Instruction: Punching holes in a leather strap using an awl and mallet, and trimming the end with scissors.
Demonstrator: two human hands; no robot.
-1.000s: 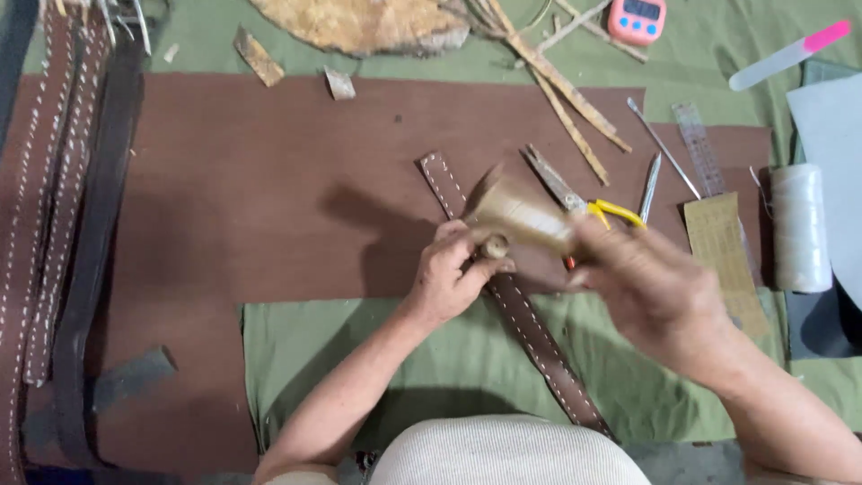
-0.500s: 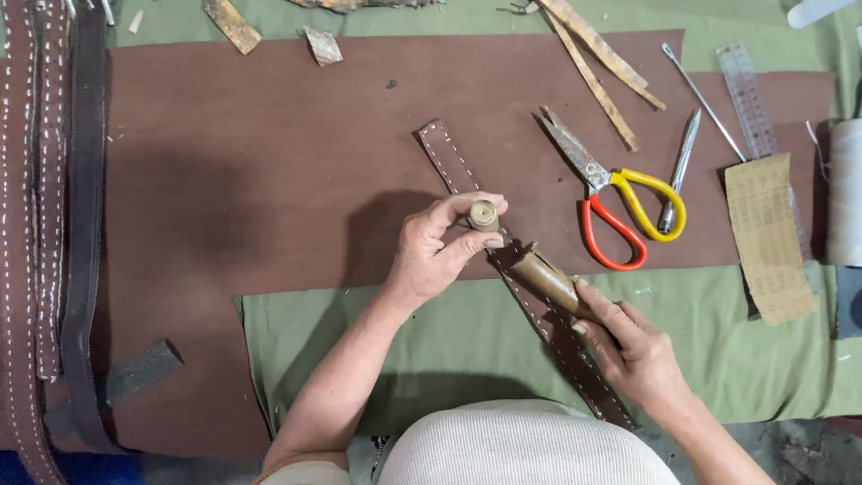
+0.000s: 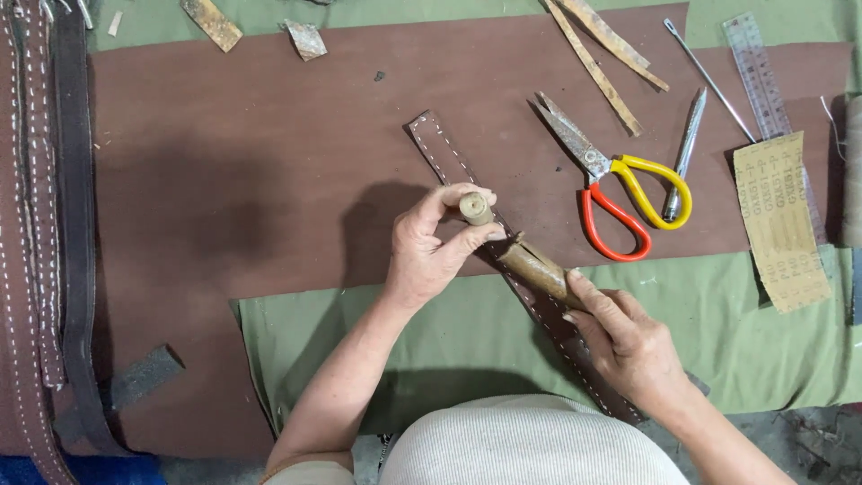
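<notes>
Both hands have settled lower on the strap [image 3: 525,283] since a second ago, when the right hand was lifted up near the scissors with the horn-shaped tool in the air; now that tool [image 3: 537,268] lies down along the strap. Left hand [image 3: 431,251] is closed round a small wooden knob [image 3: 475,207], thumb and fingers pinching it just above the strap. Right hand [image 3: 633,346] grips the tan tool's lower end, index finger stretched along it, the tool's tip pointing up toward the left hand's fingers. Stitched brown strap runs diagonally under both hands, from above the left hand down past the right wrist, across the brown leather sheet [image 3: 269,162] and onto the green cloth [image 3: 431,332].

Up and to the right of the right hand lie scissors [image 3: 611,184] with one red and one yellow loop, a metal tool [image 3: 684,148] beside them, then a sandpaper strip [image 3: 781,220] and a clear ruler [image 3: 761,76]. Far to the left of the left hand, dark stitched belts [image 3: 45,224] hang down the edge.
</notes>
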